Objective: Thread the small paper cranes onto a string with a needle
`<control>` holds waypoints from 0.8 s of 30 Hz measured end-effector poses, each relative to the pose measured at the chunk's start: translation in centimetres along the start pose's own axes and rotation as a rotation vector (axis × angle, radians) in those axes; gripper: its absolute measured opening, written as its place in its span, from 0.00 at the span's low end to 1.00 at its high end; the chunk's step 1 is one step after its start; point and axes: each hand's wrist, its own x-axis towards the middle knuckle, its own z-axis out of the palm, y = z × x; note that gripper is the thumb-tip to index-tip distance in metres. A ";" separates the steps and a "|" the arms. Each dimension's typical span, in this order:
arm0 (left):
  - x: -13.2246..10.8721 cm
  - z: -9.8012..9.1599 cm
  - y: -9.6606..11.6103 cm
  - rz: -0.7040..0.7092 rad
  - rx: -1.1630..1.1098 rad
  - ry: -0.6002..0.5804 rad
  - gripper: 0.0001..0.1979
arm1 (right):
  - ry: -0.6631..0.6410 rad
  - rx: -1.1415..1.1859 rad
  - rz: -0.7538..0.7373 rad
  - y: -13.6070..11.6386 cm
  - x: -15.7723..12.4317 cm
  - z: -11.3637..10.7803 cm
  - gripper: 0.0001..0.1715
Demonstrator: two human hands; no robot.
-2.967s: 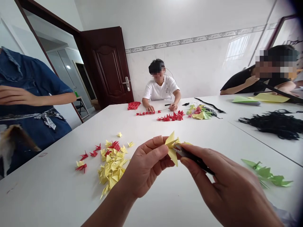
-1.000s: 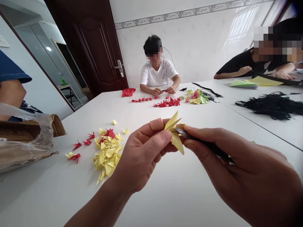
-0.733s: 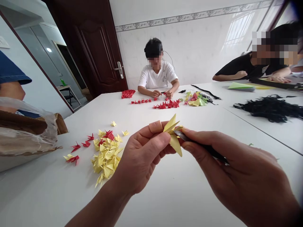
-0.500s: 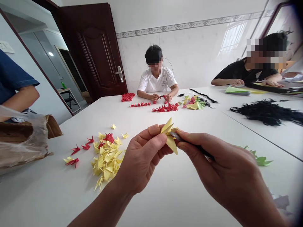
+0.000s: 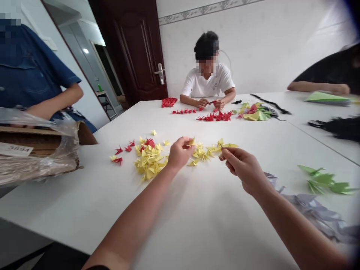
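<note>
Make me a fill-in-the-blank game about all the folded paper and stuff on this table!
1. Between the left hand and the right hand, the folded paper pieces are ____.
2. The person across the table wears a ____ top.
3. The neat row of paper birds before that person is ____.
4. The cardboard box is on the picture's ____ side.

Missing words: yellow; white; red; left.
</note>
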 end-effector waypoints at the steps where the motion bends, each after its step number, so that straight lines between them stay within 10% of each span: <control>1: -0.2 0.3 -0.6 0.011 0.055 -0.002 0.12 | 0.005 0.043 0.063 1.3 0.2 0.3 0.22; 14: -0.8 1.6 -2.3 0.196 0.478 -0.123 0.10 | -0.108 -0.033 0.090 4.5 -0.3 0.6 0.28; 24: 4.6 -5.5 -5.2 -0.006 0.793 0.042 0.15 | -0.114 -0.008 0.062 3.8 -0.4 1.0 0.27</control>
